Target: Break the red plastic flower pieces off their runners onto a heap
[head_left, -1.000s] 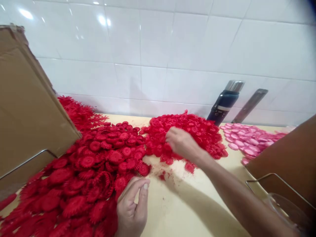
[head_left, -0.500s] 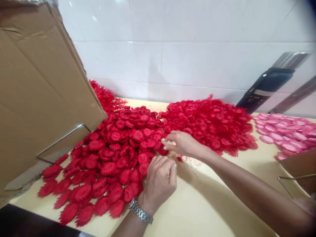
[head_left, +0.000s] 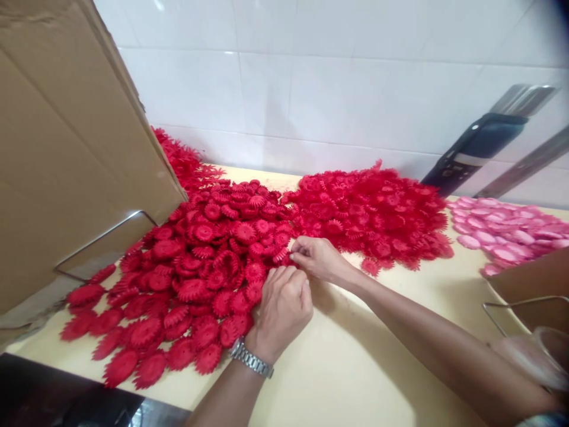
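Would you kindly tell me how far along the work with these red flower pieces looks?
Seemingly done: a separate red heap sits behind, with a pink heap farther right. In hand: the right hand pinches a red piece at the edge of the front spread, and the left hand is curled beside it. Left: that wide spread of red discs lies loose, so much seems unfinished.

Discs (head_left: pixel 213 267) were bright red w/ toothed edges; smaller pieces (head_left: pixel 507 231) pink, tabletop (head_left: pixel 355 356) pale yellow. Cardboard box (head_left: pixel 66 148) was plain brown, wall tiles (head_left: pixel 311 89) glossy white, flask (head_left: pixel 475 151) dark blue.
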`<state>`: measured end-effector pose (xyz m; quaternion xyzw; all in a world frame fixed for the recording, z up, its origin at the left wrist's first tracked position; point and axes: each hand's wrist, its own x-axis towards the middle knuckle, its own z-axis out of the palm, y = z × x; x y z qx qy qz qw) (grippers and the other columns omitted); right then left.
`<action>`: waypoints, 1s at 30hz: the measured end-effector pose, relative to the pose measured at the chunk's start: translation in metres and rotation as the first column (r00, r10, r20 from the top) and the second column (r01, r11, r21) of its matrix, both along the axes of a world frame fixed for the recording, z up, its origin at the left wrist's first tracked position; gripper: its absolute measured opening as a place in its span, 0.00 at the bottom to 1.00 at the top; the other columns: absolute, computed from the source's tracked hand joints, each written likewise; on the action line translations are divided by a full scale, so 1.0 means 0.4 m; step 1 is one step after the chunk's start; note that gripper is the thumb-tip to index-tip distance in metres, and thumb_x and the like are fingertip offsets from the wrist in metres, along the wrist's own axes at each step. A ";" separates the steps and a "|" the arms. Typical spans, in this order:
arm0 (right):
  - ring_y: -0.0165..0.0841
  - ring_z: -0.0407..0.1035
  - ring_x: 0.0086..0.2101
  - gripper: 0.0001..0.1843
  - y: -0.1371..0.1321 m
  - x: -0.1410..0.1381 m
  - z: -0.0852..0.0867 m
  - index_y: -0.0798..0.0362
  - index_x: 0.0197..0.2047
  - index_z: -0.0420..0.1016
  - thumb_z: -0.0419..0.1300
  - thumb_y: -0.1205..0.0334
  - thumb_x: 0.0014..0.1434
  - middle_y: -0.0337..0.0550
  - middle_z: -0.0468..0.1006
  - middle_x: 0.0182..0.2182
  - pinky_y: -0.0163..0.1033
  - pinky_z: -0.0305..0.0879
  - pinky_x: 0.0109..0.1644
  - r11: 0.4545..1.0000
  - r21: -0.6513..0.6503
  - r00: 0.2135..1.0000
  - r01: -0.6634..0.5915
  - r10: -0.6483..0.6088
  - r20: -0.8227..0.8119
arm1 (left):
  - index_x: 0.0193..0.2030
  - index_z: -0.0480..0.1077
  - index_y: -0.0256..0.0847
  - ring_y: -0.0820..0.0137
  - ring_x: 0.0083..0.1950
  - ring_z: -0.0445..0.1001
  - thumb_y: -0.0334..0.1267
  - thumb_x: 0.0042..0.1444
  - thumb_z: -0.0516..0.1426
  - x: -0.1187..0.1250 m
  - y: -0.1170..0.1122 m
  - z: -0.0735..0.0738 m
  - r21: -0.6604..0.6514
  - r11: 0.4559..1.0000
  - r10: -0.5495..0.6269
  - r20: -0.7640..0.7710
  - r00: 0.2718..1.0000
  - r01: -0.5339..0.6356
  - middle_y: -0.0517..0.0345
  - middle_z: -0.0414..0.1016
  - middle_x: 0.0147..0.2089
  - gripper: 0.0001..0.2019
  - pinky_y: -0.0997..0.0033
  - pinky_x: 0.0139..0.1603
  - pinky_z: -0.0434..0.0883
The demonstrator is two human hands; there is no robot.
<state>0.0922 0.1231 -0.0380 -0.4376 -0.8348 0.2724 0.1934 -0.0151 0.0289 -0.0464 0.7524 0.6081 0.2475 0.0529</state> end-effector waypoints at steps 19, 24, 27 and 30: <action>0.25 0.59 0.20 0.06 -0.004 0.058 0.005 0.53 0.29 0.67 0.51 0.68 0.54 0.35 0.68 0.19 0.30 0.50 0.25 0.990 0.134 0.999 0.040 -0.036 -0.032 | 0.29 0.66 0.38 0.63 0.36 0.64 0.29 0.55 0.48 0.006 -0.007 0.000 0.057 0.994 -0.074 -0.250 0.965 0.091 0.52 0.68 0.31 0.09 0.58 0.39 0.61; 0.25 0.56 0.20 0.04 0.004 0.095 0.016 0.53 0.29 0.65 0.52 0.63 0.53 0.32 0.64 0.19 0.30 0.51 0.24 0.988 0.022 0.967 0.155 -0.147 -0.207 | 0.39 0.67 0.37 0.61 0.50 0.65 0.30 0.55 0.50 0.010 -0.004 0.004 0.063 0.984 -0.146 -0.245 0.958 0.166 0.49 0.70 0.45 0.07 0.55 0.52 0.59; 0.25 0.55 0.20 0.04 0.001 0.118 0.035 0.53 0.29 0.65 0.52 0.63 0.53 0.32 0.63 0.19 0.30 0.51 0.24 0.981 0.009 0.952 0.193 -0.186 -0.242 | 0.50 0.64 0.35 0.59 0.61 0.57 0.32 0.56 0.50 0.019 0.000 0.000 0.098 0.968 -0.197 -0.274 0.941 0.231 0.45 0.65 0.57 0.14 0.50 0.60 0.50; 0.25 0.56 0.21 0.04 -0.010 0.135 0.044 0.53 0.30 0.65 0.52 0.63 0.53 0.32 0.64 0.19 0.30 0.52 0.23 0.983 -0.038 0.943 0.180 -0.183 -0.278 | 0.51 0.64 0.38 0.61 0.61 0.57 0.32 0.56 0.49 0.035 0.026 -0.005 0.119 0.967 -0.193 -0.229 0.954 0.224 0.48 0.67 0.56 0.15 0.52 0.61 0.50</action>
